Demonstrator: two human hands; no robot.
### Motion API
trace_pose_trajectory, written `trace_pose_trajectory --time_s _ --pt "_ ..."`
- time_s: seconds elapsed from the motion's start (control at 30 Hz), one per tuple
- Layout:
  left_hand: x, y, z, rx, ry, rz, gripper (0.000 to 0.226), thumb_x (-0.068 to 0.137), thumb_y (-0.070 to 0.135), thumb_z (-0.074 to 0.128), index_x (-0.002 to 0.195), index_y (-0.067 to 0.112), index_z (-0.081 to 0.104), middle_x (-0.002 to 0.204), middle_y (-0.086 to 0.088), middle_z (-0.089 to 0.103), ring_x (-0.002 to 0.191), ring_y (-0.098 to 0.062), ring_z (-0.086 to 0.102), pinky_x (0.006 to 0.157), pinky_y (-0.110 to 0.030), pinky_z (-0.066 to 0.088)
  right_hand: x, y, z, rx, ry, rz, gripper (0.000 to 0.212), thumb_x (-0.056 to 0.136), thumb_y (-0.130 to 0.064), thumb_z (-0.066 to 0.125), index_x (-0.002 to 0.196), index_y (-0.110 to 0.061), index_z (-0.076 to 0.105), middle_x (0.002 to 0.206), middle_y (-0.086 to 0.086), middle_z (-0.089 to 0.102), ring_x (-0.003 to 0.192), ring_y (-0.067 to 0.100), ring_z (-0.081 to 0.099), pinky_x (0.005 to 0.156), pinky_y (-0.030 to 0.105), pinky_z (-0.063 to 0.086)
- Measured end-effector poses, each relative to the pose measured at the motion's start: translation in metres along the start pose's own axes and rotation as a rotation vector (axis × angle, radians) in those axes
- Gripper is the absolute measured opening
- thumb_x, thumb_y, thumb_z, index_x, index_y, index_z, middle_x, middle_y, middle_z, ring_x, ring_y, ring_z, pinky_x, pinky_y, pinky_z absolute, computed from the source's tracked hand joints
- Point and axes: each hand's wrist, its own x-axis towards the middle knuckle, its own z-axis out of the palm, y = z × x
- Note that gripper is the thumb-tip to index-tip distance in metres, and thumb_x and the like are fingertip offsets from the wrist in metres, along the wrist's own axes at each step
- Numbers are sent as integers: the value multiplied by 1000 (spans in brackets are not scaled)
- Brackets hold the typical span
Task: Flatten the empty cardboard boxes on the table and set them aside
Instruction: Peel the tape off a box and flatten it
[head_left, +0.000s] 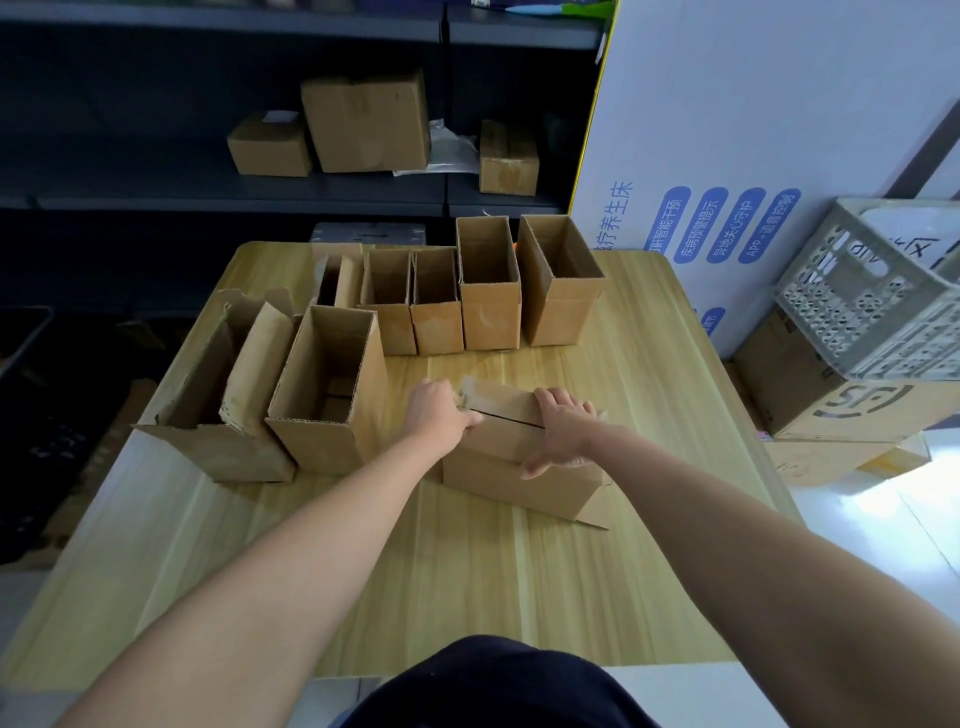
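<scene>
Pale wood-grain covers the table (519, 571), which stands in front of dark shelving, and near its middle lies the box in hand (519, 467), closed side up with a seam running across its top. Its long axis runs left to right across the person's front, straight ahead of the body and about equally near both arms. The left hand (436, 415) grips the box's left end, where a strip of tape shows. The right hand (561, 431) presses flat on the top towards the right, fingers spread and thumb hanging over the near face. The hands are apart, one at each end of the seam. My guess is that the coming move is to split that seam, pulling or pushing at right angles to the long axis.

Seven more boxes stand open on the table. Two are just left of the hands: a plain upright one (327, 389) and a torn-flapped one (228, 389) beside it. Five stand in a row (467, 296) at the far edge, the leftmost partly hidden. None looks flattened yet, so the task seems barely begun.

On the shelf behind sit three sealed cartons (363, 124). To the right, off the table, one grey crate (857, 291) rests on another carton.
</scene>
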Motion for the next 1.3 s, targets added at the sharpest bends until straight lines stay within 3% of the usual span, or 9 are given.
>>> trace_pose_trajectory --time_s 0.13,0.27,0.37,0.47,0.63,0.73,0.83,0.93,1.3 --pt "6 -7 -6 -125 80 -62 21 94 13 53 80 3 65 97 -9 68 77 -15 60 61 -21 46 0 4 4 0 36 2 125 60 -57 79 150 -15 3 151 5 18 139 29 19 115 45 11" --pt "12 -21 -13 -356 145 -175 18 93 7 55 99 2 71 108 -13 68 86 -21 66 83 -32 54 1 10 -3 2 6 -21 123 58 -57 80 149 -17 7 146 3 23 133 29 26 111 45 20" --pt "11 -21 -13 -551 180 -283 11 88 3 61 96 6 68 100 -10 69 66 -15 67 58 -21 52 2 13 -5 -12 -11 -19 123 57 -57 80 149 -18 9 144 3 24 133 29 27 109 46 22" --pt "10 -21 -16 -753 210 -385 28 79 2 71 98 11 53 87 -5 63 59 -12 68 53 -18 51 2 19 -8 -37 -6 -16 123 55 -57 81 148 -19 11 142 3 26 131 28 30 108 46 25" --pt "10 -15 -12 -792 308 -416 18 84 3 66 75 19 60 87 -3 67 65 -11 67 52 -17 50 1 30 -22 -71 64 -23 120 53 -54 81 146 -17 14 138 4 28 127 27 32 109 46 29" --pt "12 -14 -9 -820 354 -431 27 85 1 64 68 21 60 89 -3 66 79 -18 66 70 -29 57 -4 38 -26 -72 106 25 116 54 -51 81 144 -16 16 135 5 30 124 26 33 108 49 31" --pt "10 -12 -7 -809 385 -432 19 83 0 66 73 17 64 90 -3 66 90 -22 64 84 -33 55 -9 47 -26 -98 161 76 114 53 -51 80 142 -15 18 134 5 30 123 27 33 107 49 30" --pt "5 -18 -9 -744 435 -399 11 84 2 64 85 11 70 94 -4 66 90 -22 63 79 -27 51 -15 62 -30 -186 212 169 115 53 -54 80 142 -14 19 134 8 30 124 30 33 107 54 27" --pt "-33 -28 62 -286 -83 -52 7 78 -2 69 80 4 72 90 -11 70 86 -22 62 73 -21 40 -29 68 -27 -208 295 151 110 54 -51 79 140 -13 21 132 9 31 122 31 33 106 52 28"
